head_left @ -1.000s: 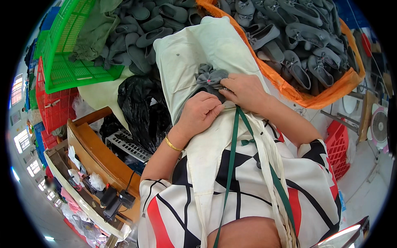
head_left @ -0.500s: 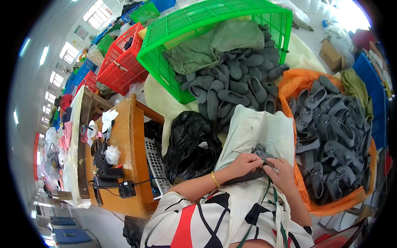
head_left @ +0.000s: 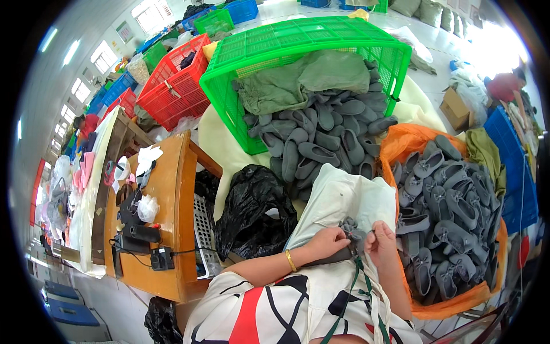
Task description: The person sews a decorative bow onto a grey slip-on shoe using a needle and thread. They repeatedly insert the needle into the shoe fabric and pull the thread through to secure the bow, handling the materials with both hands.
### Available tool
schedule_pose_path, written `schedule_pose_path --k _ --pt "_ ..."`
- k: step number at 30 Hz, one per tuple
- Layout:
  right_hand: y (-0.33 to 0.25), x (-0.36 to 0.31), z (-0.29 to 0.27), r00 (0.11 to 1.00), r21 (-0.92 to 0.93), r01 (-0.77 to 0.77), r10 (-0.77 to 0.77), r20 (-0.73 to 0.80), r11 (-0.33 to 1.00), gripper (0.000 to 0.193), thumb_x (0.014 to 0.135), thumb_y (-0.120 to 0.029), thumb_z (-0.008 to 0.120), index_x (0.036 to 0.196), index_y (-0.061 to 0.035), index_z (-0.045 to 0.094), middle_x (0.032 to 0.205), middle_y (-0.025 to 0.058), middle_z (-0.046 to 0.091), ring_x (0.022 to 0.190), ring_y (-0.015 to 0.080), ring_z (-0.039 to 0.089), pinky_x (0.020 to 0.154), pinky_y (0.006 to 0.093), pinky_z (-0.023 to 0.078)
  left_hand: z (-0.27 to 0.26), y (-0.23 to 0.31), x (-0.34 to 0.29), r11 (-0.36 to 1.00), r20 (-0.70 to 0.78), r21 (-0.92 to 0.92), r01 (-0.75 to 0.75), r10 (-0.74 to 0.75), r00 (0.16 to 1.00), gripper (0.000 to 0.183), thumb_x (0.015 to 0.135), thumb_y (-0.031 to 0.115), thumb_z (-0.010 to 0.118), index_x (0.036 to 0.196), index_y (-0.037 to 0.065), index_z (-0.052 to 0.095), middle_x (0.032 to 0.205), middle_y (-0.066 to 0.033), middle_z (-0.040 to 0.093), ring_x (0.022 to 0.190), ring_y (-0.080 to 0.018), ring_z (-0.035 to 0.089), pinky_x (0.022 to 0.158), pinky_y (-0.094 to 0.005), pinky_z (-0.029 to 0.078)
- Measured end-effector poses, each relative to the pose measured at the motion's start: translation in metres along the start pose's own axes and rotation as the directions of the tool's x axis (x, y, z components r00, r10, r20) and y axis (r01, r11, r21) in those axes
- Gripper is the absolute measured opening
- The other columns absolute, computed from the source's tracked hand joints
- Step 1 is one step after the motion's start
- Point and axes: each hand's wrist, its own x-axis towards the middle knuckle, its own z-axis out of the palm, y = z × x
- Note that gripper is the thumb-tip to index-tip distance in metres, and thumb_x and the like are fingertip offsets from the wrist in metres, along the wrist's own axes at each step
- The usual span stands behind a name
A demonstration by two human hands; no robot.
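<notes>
A dark grey slip-on shoe rests on the pale cloth over my lap, its gathered bow facing up. My left hand, with a gold bracelet at the wrist, is closed on the shoe beside the bow. Just right of it, my right hand is raised with thumb and fingers pinched together; whatever is between them is too small to see. A dark green cord runs up my front to a small dark item at the left fingertips, whose kind I cannot make out.
Grey shoes with bows fill an orange sack at right. More grey shoes spill from a tipped green crate ahead. A black plastic bag lies left of my lap, beside a wooden table holding small items and a cable.
My right hand has moved away from the left and lifted, fingers pinched. The left hand stays by the bow. The whole view has shifted slightly.
</notes>
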Motion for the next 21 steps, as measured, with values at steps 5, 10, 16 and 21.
schedule_pose_path --k 5,10,16,21 --pt "-0.019 0.003 -0.032 0.98 -0.272 0.144 -0.176 -0.097 0.951 0.007 0.1 -0.014 0.059 0.103 -0.008 0.058 0.062 -0.001 0.053 0.049 0.0079 0.047 0.046 0.0215 0.038 0.0 0.003 -0.002 0.987 0.125 0.138 0.083 -0.101 0.987 0.033 0.083 0.031 0.078 0.091 0.001 0.068 0.08 -0.0083 0.069 0.072 -0.0157 0.064 0.067 -0.0314 0.051" --pt "-0.005 0.004 -0.068 0.929 -0.772 0.216 -0.368 -0.025 0.598 0.011 0.098 -0.014 0.06 0.102 -0.0034 0.06 0.076 0.0082 0.06 0.064 0.0172 0.058 0.06 0.0276 0.046 0.002 -0.002 0.003 0.977 0.144 0.145 0.157 -0.178 0.973 0.035 0.079 0.032 0.081 0.092 0.001 0.068 0.078 -0.0097 0.069 0.071 -0.0175 0.065 0.066 -0.0325 0.052" --pt "0.02 0.006 -0.028 0.941 -0.954 0.211 -0.309 0.139 0.214 0.019 0.091 -0.016 0.068 0.099 0.0007 0.064 0.091 0.0177 0.064 0.077 0.0292 0.064 0.071 0.0353 0.051 0.002 -0.025 -0.007 0.981 0.172 -0.113 0.155 -0.135 0.976 0.025 0.079 0.02 0.081 0.089 0.003 0.066 0.069 0.0004 0.06 0.065 -0.0073 0.053 0.058 -0.0262 0.044" --pt "0.008 0.021 0.001 0.906 -0.86 0.232 -0.423 0.021 0.455 0.023 0.095 -0.02 0.065 0.094 0.0024 0.065 0.079 0.0115 0.062 0.073 0.0159 0.058 0.069 0.0316 0.049 -0.034 0.019 -0.018 0.892 0.075 -0.452 -0.009 0.048 0.996 0.012 0.086 0.006 0.072 0.093 0.007 0.062 0.074 0.0094 0.052 0.067 -0.0004 0.045 0.06 -0.0207 0.039"
